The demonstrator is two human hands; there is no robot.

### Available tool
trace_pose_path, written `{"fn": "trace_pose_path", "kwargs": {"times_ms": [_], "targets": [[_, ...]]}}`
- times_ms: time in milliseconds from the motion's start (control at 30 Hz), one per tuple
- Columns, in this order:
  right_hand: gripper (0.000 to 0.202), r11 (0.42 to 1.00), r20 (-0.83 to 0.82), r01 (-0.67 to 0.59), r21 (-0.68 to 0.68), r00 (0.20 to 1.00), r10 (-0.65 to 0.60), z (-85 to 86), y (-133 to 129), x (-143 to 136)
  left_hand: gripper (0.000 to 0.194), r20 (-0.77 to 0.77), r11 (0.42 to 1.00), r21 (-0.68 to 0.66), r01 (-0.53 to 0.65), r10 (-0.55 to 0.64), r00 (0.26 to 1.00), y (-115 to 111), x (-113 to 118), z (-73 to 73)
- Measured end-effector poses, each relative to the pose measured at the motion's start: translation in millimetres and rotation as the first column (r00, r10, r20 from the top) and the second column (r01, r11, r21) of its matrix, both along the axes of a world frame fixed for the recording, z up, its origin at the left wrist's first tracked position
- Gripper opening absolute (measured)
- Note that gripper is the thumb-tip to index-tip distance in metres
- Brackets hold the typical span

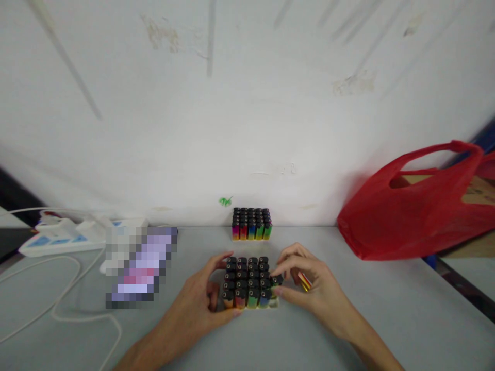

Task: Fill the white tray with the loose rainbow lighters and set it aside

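Note:
In front of me stands a block of lighters (247, 281) with black tops and coloured bodies, upright in rows in a pale tray (274, 303). My left hand (207, 288) is wrapped round the block's left side, its thumb at the front edge and a finger at the back corner. On the right side, my right hand (305, 281) pinches a black-topped lighter (277, 280) beside the rightmost full column. Another shiny, multicoloured lighter body (305, 281) shows within the right hand's curled fingers. The tray's front right corner is bare.
A second block of rainbow lighters (252, 225) stands against the wall. To the left are a phone (145, 265), partly pixelated, a white power strip (69, 242) and loose white cables (83, 318). A red plastic bag (410, 211) stands at the right, by a cardboard box (479, 190).

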State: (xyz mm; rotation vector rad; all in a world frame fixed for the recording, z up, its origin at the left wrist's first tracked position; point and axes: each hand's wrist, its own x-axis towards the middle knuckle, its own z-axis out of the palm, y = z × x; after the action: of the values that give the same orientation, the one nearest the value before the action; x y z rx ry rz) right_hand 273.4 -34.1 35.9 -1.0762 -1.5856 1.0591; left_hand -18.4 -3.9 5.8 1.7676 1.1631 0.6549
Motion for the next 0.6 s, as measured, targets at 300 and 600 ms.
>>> {"fn": "trace_pose_path", "kwargs": {"times_ms": [300,600], "targets": [[0.009,0.999,-0.010,-0.042,0.032,0.999,0.042,-0.4,2.4,3.4,0.094,-0.007,1.000,-0.006,-0.005,0.005,1.000,0.7,-0.8,-2.9],[0.009,0.996,0.098,-0.049,0.069,0.994,0.042,5.6,0.0,6.0,0.098,0.000,1.000,0.014,-0.013,0.013,1.000,2.0,-2.2,-6.5]]}}
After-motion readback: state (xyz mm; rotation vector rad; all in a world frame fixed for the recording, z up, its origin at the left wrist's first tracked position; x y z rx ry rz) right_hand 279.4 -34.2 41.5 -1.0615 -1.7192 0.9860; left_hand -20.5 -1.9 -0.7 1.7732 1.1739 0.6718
